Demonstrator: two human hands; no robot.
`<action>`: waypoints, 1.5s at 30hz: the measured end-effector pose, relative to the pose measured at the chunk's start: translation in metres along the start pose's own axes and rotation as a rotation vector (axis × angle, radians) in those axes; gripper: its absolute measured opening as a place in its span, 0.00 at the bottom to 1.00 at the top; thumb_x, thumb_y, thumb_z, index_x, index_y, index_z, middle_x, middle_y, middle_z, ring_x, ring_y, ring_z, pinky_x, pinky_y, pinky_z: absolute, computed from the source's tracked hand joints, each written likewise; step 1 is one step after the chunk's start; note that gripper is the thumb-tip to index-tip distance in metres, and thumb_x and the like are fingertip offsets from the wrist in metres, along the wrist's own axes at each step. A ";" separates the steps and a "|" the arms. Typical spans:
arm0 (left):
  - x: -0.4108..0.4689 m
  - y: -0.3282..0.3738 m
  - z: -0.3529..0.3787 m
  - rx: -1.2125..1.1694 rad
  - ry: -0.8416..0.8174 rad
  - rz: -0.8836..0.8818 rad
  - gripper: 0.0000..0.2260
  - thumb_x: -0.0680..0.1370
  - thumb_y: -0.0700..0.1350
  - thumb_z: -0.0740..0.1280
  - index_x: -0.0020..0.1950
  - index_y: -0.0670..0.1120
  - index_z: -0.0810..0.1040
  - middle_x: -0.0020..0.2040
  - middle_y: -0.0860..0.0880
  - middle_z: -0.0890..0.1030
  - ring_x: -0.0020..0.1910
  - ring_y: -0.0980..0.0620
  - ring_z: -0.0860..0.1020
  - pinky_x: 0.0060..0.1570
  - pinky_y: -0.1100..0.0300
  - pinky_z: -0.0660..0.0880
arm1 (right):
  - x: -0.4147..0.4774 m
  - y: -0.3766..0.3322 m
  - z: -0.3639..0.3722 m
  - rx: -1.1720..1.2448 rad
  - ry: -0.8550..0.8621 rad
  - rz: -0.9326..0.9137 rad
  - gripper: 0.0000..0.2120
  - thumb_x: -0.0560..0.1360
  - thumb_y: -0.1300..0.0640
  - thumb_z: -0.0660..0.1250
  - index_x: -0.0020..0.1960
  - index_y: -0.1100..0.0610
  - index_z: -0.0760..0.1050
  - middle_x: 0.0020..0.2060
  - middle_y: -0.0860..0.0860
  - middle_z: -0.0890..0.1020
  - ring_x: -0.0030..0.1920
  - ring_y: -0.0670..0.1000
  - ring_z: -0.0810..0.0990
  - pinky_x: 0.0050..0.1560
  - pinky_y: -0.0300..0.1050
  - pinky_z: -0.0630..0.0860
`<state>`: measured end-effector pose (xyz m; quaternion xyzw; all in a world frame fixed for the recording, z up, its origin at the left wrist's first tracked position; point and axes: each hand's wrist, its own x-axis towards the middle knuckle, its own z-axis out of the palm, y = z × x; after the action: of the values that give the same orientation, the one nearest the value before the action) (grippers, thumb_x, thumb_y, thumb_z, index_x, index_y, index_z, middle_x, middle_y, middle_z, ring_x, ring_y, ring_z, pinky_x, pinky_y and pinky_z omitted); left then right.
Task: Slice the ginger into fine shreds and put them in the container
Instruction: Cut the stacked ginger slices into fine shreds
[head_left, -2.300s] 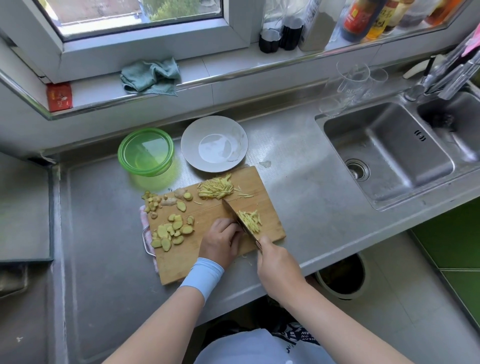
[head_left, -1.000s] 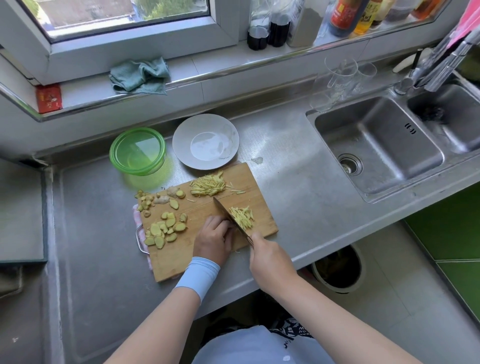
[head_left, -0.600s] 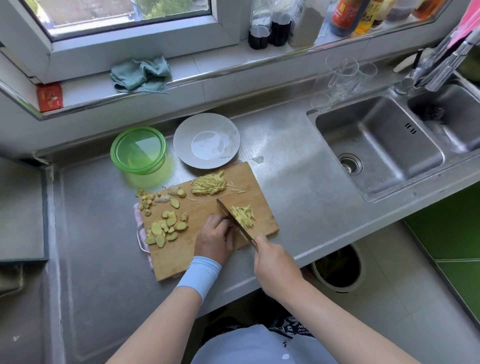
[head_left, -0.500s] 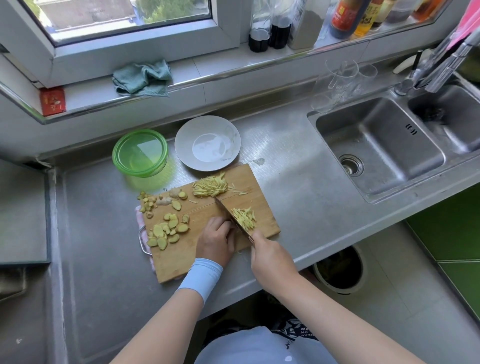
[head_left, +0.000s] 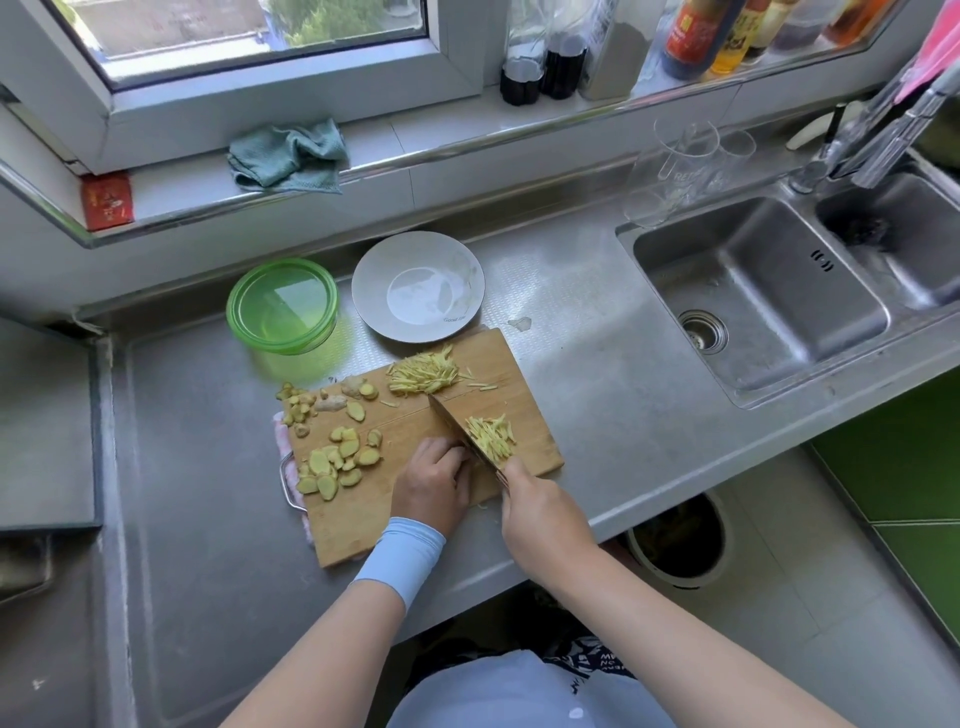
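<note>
Closest, the right hand (head_left: 540, 514) holds the knife (head_left: 456, 430) tight by its handle, with the blade down on the wooden cutting board (head_left: 361, 519). The left hand (head_left: 431, 483) sits right beside the blade with its fingers curled down, and what is under them is hidden. A small heap of ginger shreds (head_left: 491, 437) lies on the other side of the blade, ginger slices (head_left: 337, 462) lie to the left, a bigger heap of shreds (head_left: 423, 374) lies at the board's far edge, and past the board the green container (head_left: 283, 306) stands on the counter next to a white plate (head_left: 418, 286).
</note>
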<state>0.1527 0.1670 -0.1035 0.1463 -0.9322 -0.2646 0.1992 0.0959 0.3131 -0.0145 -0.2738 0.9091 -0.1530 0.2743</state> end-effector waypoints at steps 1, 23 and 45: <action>0.000 0.000 -0.001 0.000 -0.009 0.006 0.06 0.74 0.40 0.66 0.43 0.42 0.83 0.45 0.47 0.81 0.43 0.46 0.78 0.38 0.54 0.77 | -0.001 0.001 -0.001 -0.001 -0.001 -0.002 0.05 0.82 0.60 0.57 0.56 0.52 0.62 0.42 0.55 0.80 0.41 0.59 0.80 0.37 0.51 0.73; -0.001 0.005 -0.005 0.067 -0.017 -0.008 0.07 0.69 0.31 0.74 0.40 0.40 0.80 0.40 0.45 0.78 0.42 0.43 0.74 0.32 0.50 0.75 | -0.013 0.005 0.002 -0.045 -0.018 0.009 0.07 0.82 0.61 0.56 0.53 0.51 0.60 0.37 0.52 0.76 0.36 0.56 0.74 0.33 0.48 0.67; -0.005 -0.005 -0.002 -0.002 0.041 0.048 0.05 0.76 0.38 0.66 0.43 0.39 0.81 0.43 0.45 0.80 0.43 0.44 0.76 0.37 0.50 0.76 | -0.025 0.007 0.001 -0.024 -0.004 -0.017 0.07 0.82 0.60 0.55 0.53 0.50 0.59 0.33 0.50 0.74 0.33 0.53 0.74 0.31 0.47 0.67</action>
<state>0.1583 0.1641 -0.1062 0.1291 -0.9308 -0.2577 0.2249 0.1109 0.3333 -0.0084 -0.2848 0.9080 -0.1439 0.2715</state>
